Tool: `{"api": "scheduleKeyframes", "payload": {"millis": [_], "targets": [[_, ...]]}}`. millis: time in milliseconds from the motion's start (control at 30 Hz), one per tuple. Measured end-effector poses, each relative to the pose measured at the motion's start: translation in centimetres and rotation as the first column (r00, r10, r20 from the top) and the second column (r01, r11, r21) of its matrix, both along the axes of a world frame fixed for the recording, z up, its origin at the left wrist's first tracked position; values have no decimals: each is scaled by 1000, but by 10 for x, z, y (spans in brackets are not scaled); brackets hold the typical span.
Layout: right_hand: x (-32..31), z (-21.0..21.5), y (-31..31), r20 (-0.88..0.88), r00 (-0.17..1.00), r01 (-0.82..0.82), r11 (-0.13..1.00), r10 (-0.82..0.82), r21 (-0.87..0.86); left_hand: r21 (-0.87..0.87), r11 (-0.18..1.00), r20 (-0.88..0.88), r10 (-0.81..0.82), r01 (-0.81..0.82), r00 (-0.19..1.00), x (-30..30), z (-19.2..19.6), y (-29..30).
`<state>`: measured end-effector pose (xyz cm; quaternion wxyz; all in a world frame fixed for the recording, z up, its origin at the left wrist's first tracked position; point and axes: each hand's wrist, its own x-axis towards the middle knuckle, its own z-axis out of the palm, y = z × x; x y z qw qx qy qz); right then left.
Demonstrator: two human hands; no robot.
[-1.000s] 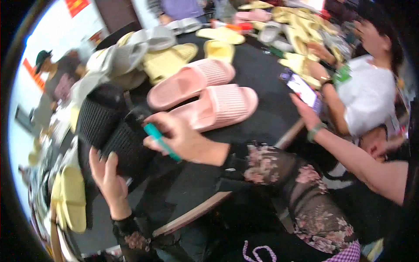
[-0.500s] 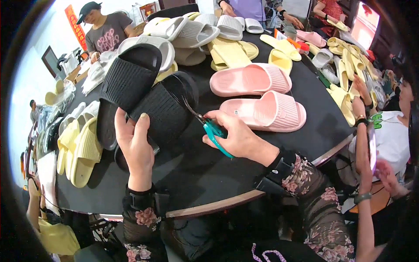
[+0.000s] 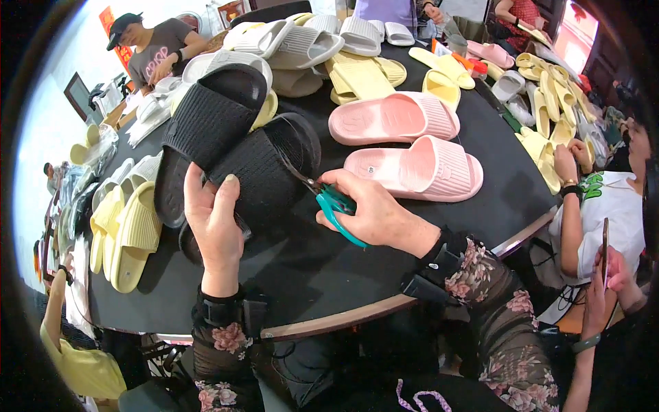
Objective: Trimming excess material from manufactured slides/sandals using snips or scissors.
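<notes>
My left hand (image 3: 214,223) grips a pair of black ribbed slide slippers, thumb and forefinger at the place where they meet. One black slipper (image 3: 213,122) leans up at the left, while the other black slipper (image 3: 254,175) lies beside it, tilted toward the right. In my right hand (image 3: 388,214) is a pair of scissors (image 3: 335,211) with teal handles. Their blades reach the right side of the second slipper's strap; whether the tips touch it, I cannot tell. Two pink slippers (image 3: 446,172) lie just beyond my right hand.
Grey and white slippers (image 3: 305,48) are piled at the back with yellow slippers (image 3: 360,79). More yellow slippers (image 3: 136,237) stand at the left. At the right, co-workers' hands (image 3: 573,158) handle yellow slippers; another person holds a phone (image 3: 605,250). The black table's edge (image 3: 343,319) curves near me.
The black slippers and scissors have shifted very slightly. At the back left a person has turned and moved an arm. The co-worker's hands at the right have lowered; the phone has turned.
</notes>
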<state>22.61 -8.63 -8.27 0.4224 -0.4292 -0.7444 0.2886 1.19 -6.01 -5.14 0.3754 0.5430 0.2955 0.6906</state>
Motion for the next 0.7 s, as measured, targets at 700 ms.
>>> {"api": "scheduleKeyframes", "payload": {"millis": [700], "targets": [[-1, 1, 0, -229, 968, 123, 988, -99, 92, -81, 996, -114, -33, 23, 993, -7, 4, -6]]}}
